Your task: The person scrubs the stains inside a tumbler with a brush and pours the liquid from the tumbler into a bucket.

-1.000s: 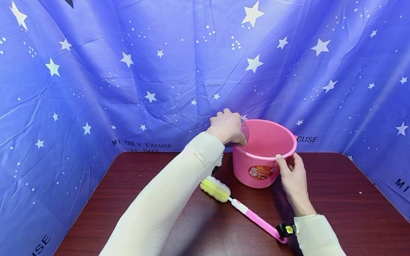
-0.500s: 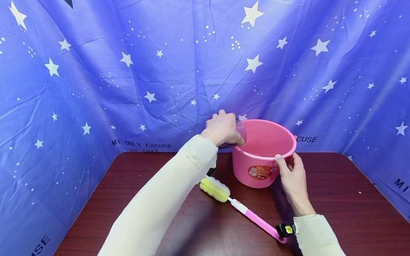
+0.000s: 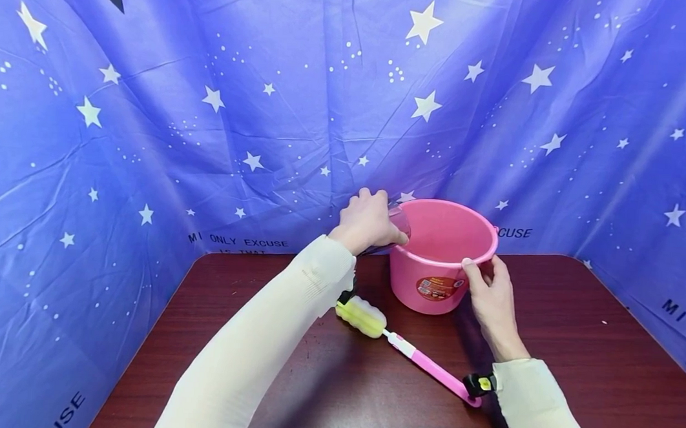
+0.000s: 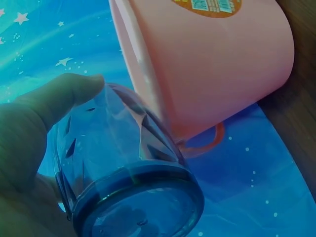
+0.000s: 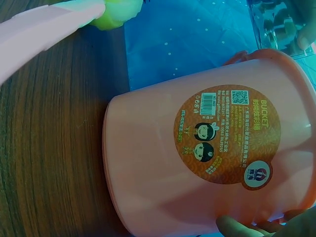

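Note:
My left hand (image 3: 367, 223) grips a clear faceted cup (image 4: 123, 133), thumb along its side. The cup lies tilted, its mouth toward the left rim of a pink bucket (image 3: 400, 278) and its thick base toward the left wrist camera. In the head view my hand covers most of the cup. My right hand (image 3: 494, 306) holds the bucket by its right front rim, thumb on the rim and fingers behind. The bucket stands upright on the table, an orange label (image 5: 227, 133) on its front.
A sponge brush with a yellow and white head (image 3: 362, 317) and pink handle (image 3: 436, 372) lies in front of the bucket. The dark red table (image 3: 591, 363) ends at a blue starry cloth (image 3: 301, 128) hanging behind and at both sides.
My left hand has drawn back a little to the left and downward with the cup, over the bucket's left rim. The right hand, bucket and brush have stayed in place.

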{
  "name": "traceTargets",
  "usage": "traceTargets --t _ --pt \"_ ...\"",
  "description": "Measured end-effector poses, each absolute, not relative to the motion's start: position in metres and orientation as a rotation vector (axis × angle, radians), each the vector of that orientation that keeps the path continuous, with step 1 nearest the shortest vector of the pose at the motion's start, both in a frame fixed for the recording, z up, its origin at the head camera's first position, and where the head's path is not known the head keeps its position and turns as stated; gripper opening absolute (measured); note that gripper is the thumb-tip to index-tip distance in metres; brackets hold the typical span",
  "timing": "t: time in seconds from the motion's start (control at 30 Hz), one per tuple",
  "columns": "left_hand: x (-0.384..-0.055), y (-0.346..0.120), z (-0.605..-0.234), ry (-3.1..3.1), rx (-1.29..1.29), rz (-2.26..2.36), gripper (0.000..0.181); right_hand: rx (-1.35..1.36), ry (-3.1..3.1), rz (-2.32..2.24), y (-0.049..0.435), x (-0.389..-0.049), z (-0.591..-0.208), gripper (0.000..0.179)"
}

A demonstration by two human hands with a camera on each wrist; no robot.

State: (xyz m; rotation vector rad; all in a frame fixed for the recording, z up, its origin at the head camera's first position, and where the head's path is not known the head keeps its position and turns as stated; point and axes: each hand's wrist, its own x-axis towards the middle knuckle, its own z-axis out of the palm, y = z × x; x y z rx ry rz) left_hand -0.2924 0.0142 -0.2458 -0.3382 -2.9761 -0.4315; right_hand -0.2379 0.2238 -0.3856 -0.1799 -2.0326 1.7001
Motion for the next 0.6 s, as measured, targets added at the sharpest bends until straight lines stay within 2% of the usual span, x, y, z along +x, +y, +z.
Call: traceTargets --t 0.6 --pt "-0.289 0.009 -0.257 -2.909 -0.328 -0.490 0.078 -0.184 -2.049 1.693 0.224 -0.237 -0.385 0.057"
